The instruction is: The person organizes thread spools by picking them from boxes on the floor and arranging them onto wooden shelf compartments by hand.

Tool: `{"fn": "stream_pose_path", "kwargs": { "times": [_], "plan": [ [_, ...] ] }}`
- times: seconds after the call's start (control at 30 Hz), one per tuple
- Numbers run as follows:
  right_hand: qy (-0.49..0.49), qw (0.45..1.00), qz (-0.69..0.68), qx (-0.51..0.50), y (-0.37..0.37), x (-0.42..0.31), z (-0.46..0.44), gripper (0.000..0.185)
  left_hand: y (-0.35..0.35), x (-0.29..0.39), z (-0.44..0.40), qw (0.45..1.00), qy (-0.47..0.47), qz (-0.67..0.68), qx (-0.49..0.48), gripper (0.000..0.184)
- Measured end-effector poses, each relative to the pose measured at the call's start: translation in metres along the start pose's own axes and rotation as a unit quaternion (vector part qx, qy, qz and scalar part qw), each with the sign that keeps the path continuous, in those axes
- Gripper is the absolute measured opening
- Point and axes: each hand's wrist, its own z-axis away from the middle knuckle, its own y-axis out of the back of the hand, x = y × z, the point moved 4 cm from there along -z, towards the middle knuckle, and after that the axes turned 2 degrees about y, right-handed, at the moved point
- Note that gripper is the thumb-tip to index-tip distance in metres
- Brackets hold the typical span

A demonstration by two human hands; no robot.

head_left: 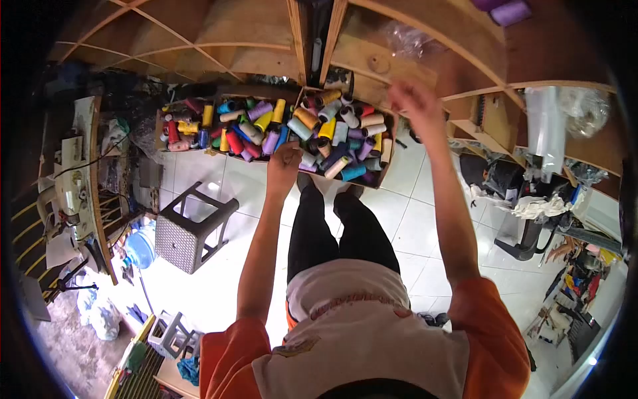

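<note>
My left hand (284,165) is held over the front edge of a pile of colourful thread spools (325,130), its fingers curled together; anything between them is too small to make out. My right hand (413,105) is raised to the right of the spools, in front of the wooden shelf (372,63), and its fingers are smeared by motion. The spools fill open boxes on the floor, with a cardboard box (391,156) at the right end. Yellow, purple, red, blue and white cones lie in them at all angles.
A grey plastic stool (183,243) lies tipped on the tiled floor (409,233) at the left. Beyond it are a work table (86,173) and a blue water bottle (139,248). Plastic wrapping (548,130) hangs from the shelf at the right.
</note>
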Motion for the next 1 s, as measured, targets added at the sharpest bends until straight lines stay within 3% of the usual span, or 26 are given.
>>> {"fn": "stream_pose_path", "kwargs": {
  "times": [0.03,0.07,0.1,0.17,0.23,0.37,0.4,0.47,0.5,0.53,0.63,0.67,0.8,0.87,0.93,1.0],
  "plan": [
    [-0.018,0.999,-0.014,-0.034,-0.007,0.028,0.02,0.024,-0.003,0.0,-0.007,0.996,-0.036,-0.08,0.001,0.028],
    [-0.035,0.997,0.057,-0.05,-0.01,0.063,0.04,0.023,-0.007,-0.004,-0.012,0.985,-0.069,-0.159,-0.001,0.027],
    [-0.112,0.985,0.101,-0.088,-0.039,0.176,0.073,0.023,-0.017,-0.091,-0.015,0.977,0.058,-0.198,-0.052,0.026],
    [-0.185,0.953,0.212,-0.114,-0.042,0.253,0.098,0.027,-0.043,-0.135,-0.047,0.921,-0.022,-0.377,-0.097,0.032],
    [-0.202,0.947,0.232,-0.094,-0.045,0.34,0.118,0.033,-0.069,-0.175,-0.084,0.868,-0.071,-0.478,-0.113,0.036],
    [-0.339,0.913,0.217,-0.073,-0.068,0.42,0.159,0.038,-0.093,-0.26,-0.101,0.722,-0.163,-0.655,-0.152,0.041],
    [-0.353,0.907,0.221,-0.062,-0.071,0.432,0.166,0.038,-0.095,-0.267,-0.102,0.7,-0.214,-0.667,-0.14,0.026],
    [-0.366,0.905,0.214,-0.028,-0.075,0.453,0.17,0.035,-0.098,-0.281,-0.111,0.656,-0.235,-0.698,-0.166,0.021],
    [-0.426,0.893,0.144,-0.004,-0.075,0.458,0.171,0.035,-0.1,-0.281,-0.114,0.632,-0.248,-0.712,-0.178,0.019],
    [-0.478,0.875,0.072,0.019,-0.076,0.46,0.168,0.035,-0.096,-0.277,-0.111,0.63,-0.329,-0.693,-0.123,0.014],
    [-0.57,0.814,-0.059,0.098,-0.084,0.477,0.162,0.039,-0.091,-0.282,-0.111,0.62,-0.323,-0.702,-0.137,0.014],
    [-0.589,0.794,-0.088,0.123,-0.089,0.486,0.157,0.04,-0.085,-0.29,-0.115,0.649,-0.232,-0.693,-0.211,0.034],
    [-0.614,0.752,-0.159,0.179,-0.106,0.51,0.144,0.057,-0.06,-0.221,-0.085,0.84,-0.187,-0.505,-0.069,0.059],
    [-0.633,0.734,-0.125,0.211,-0.113,0.521,0.143,0.059,-0.05,-0.201,-0.068,0.943,-0.034,-0.327,-0.044,0.058],
    [-0.628,0.742,-0.082,0.219,-0.117,0.534,0.139,0.06,-0.042,-0.196,-0.05,0.984,0.085,-0.15,-0.05,0.055],
    [-0.605,0.768,-0.024,0.208,-0.111,0.544,0.149,0.061,-0.043,-0.197,-0.035,0.99,0.115,-0.059,-0.063,0.054]
  ]
}}
